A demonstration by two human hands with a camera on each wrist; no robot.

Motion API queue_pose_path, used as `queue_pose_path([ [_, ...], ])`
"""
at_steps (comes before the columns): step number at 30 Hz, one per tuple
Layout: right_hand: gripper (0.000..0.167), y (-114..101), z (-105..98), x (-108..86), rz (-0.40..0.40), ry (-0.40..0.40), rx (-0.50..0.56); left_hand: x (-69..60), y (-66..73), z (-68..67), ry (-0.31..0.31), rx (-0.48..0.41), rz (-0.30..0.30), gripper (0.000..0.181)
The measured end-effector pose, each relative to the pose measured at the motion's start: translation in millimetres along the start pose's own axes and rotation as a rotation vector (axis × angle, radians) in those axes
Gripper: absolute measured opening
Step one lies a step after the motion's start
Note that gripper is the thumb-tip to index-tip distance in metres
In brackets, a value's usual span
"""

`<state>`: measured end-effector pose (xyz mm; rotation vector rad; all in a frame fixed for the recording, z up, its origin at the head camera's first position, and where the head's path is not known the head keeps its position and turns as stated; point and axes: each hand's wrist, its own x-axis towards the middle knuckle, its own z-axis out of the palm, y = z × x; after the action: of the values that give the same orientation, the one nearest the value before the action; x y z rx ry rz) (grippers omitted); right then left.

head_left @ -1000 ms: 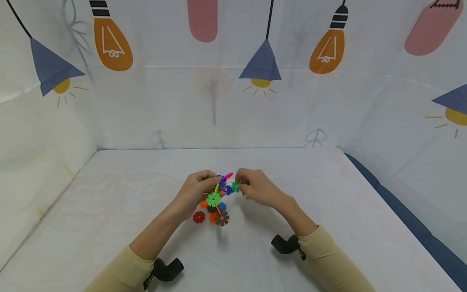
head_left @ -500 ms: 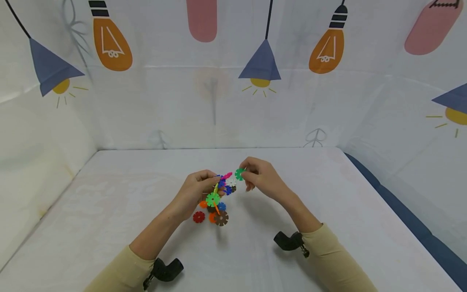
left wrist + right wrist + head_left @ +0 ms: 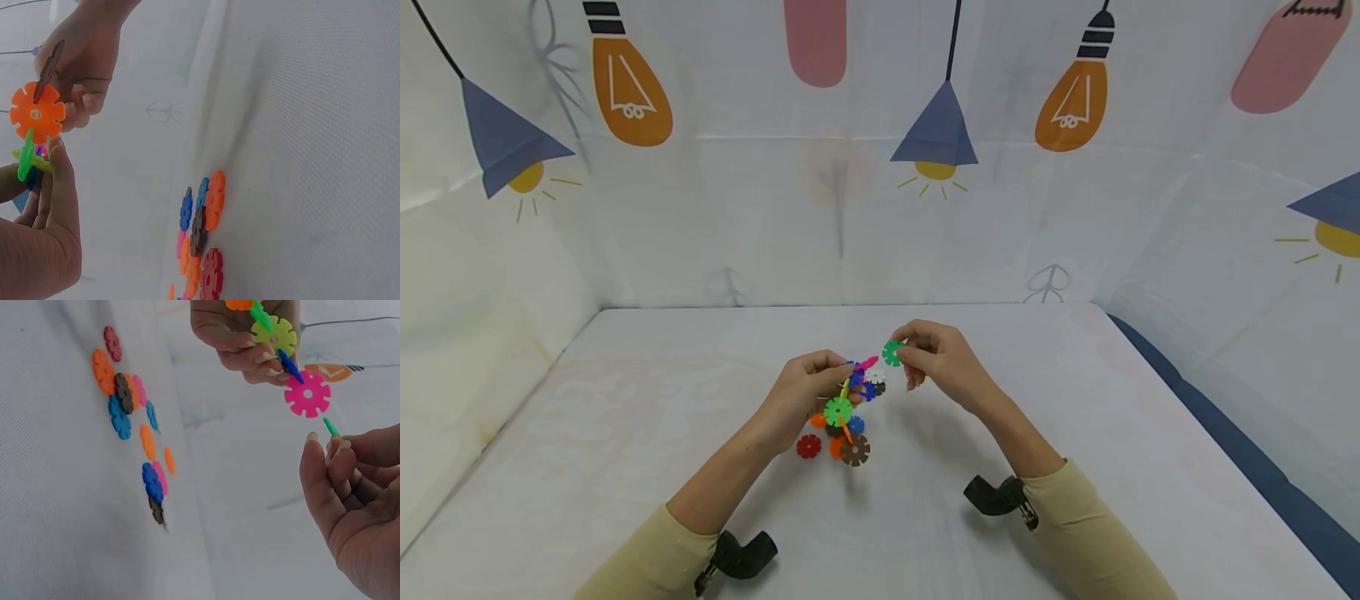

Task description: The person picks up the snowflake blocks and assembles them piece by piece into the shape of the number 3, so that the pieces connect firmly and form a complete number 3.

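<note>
Above the table, my left hand (image 3: 801, 393) holds a chain of notched plastic snowflake discs. The chain runs from a brown disc (image 3: 855, 450) through an orange disc (image 3: 24, 114), a light green disc (image 3: 838, 411), a yellow disc (image 3: 282, 339) and a blue disc (image 3: 287, 364) to a pink disc (image 3: 307, 403) at its far end. My right hand (image 3: 942, 362) pinches a single green disc (image 3: 892, 352) between thumb and fingers. In the right wrist view that green disc is edge-on beside the pink disc's rim, with a small gap between them.
Beneath the hands, several loose discs lie on the white table (image 3: 625, 467), among them a red disc (image 3: 808, 446), an orange disc (image 3: 103, 372) and a dark blue disc (image 3: 152, 481). Printed white fabric walls (image 3: 760, 225) stand behind the table and at both sides.
My right hand has moved up and slightly right with the green disc, uncovering loose white and brown discs on the table. My left hand and the chain have stayed nearly still.
</note>
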<state>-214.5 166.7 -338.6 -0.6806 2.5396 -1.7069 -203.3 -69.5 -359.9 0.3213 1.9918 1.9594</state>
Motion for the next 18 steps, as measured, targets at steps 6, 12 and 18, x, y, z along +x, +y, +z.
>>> queue_pose_path([
  [6, 0.016, -0.2, 0.9, 0.2, -0.001, -0.004, 0.003, 0.6, 0.4, 1.2, -0.003, 0.015, -0.001, 0.027],
  [12, 0.017, -0.8, 3.7, -2.2, 0.005, -0.032, 0.014, -0.4, -1.1, 2.9, -0.013, 0.047, -0.009, 0.031],
  [18, 0.018, -1.7, 5.1, -2.3, -0.012, -0.042, 0.018, -0.6, -1.3, 3.5, -0.01, 0.055, -0.003, 0.032],
])
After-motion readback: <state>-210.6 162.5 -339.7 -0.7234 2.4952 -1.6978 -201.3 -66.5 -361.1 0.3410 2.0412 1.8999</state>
